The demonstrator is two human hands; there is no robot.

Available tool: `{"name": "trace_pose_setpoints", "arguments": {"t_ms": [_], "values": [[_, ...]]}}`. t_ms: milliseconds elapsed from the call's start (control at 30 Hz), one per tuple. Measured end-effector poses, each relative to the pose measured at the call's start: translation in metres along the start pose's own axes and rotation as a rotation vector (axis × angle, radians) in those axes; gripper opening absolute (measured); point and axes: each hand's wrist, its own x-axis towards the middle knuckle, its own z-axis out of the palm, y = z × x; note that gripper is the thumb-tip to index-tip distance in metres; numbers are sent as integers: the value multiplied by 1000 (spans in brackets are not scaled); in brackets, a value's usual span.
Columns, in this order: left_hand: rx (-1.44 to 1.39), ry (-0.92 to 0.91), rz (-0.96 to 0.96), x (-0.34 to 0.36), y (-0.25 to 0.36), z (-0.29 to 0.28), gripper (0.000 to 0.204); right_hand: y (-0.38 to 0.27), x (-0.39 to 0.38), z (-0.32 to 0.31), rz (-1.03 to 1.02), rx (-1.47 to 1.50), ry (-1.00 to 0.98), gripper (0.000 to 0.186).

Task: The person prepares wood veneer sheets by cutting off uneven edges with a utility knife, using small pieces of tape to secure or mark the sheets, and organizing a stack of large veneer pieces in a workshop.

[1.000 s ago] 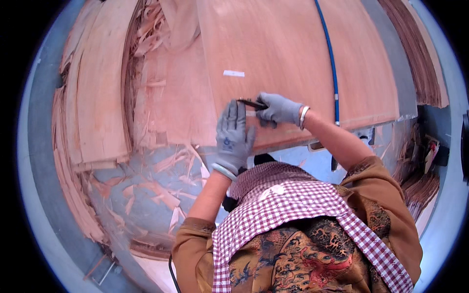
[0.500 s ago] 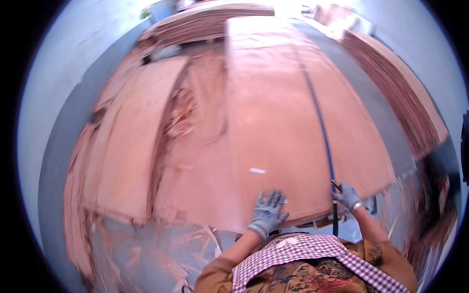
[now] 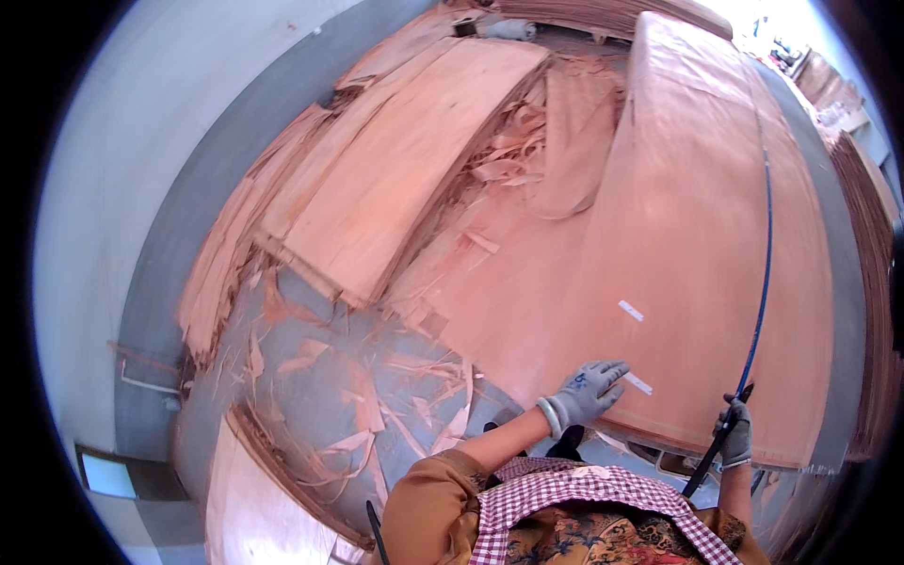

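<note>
A wide, thin reddish wood veneer sheet [image 3: 697, 254] lies on top of a long stack in front of me. My left hand [image 3: 586, 391], in a grey glove, is over its near edge with fingers stretched out, holding nothing. Close to those fingertips is a white strip [image 3: 639, 383], and another white strip [image 3: 631, 311] lies farther up the sheet. My right hand [image 3: 737, 433], also gloved, is closed round the black near end of a long, thin blue rod [image 3: 760, 301]. The rod runs lengthwise over the sheet's right side.
To the left lies a paler veneer stack [image 3: 405, 160], with torn veneer scraps [image 3: 513, 146] between the stacks. More scraps litter the grey floor [image 3: 311, 330]. A curved pale panel [image 3: 273, 499] is at the lower left. Another veneer stack [image 3: 862, 217] stands on the right.
The view has swung left, so the stacks appear farther right. My left hand has shifted left off the nearer white strip, its fingers now closer together. My right hand still holds the rod.
</note>
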Motion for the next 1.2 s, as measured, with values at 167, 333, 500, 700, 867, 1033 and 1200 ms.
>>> {"name": "trace_pose_setpoints", "arguments": {"t_ms": [167,333,500,700,867,1033,1200], "values": [[195,-209,-172,-96,-38,-43,31,6,-9,57,-23,215,-256,18],[369,-675,-490,-227,-77,-88,27,30,-47,147,-142,203,-290,15],[264,-289,-625,-367,-144,-124,28,77,-95,250,-215,138,-311,14],[317,-186,-720,-454,-172,-236,22,117,-126,411,-147,131,-457,12],[207,14,-744,-468,-182,-301,28,124,-128,520,-139,75,-626,13],[66,81,-819,-498,-231,-354,33,158,-130,630,-77,3,-665,15],[-173,277,-1062,-505,-268,-472,38,198,-100,753,-50,-50,-679,15]]}}
